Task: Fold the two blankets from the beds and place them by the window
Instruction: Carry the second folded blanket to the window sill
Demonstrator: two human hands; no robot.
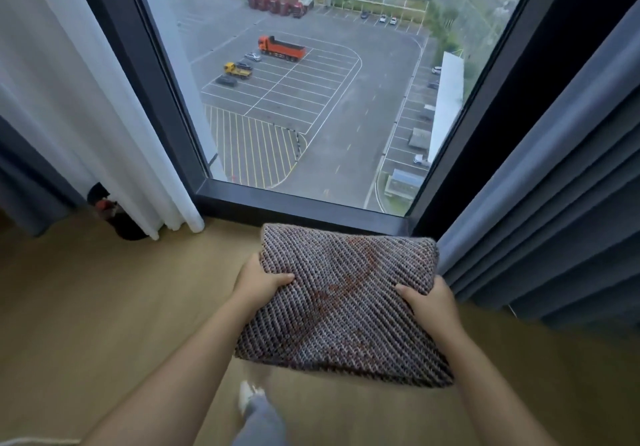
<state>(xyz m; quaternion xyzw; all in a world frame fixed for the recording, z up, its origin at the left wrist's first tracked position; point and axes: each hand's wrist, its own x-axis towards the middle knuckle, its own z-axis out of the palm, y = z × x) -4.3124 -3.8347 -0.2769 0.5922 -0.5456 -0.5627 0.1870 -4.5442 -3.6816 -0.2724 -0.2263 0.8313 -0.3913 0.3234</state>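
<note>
Both bare forearms reach forward from the bottom edge toward twelve o'clock, converging slightly. The left hand (258,282) sits at about eleven o'clock of the wrists' midpoint, its thumb lying flat on top and pointing toward three o'clock, the other fingers tucked out of sight underneath. The right hand (431,303) mirrors it at about one o'clock, thumb on top pointing toward nine o'clock, fingers hidden below. Both hands clamp the folded blanket (341,303) by its side edges.

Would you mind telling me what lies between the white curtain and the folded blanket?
In the head view, only bare wooden floor lies between the white curtain and the folded blanket.
</note>
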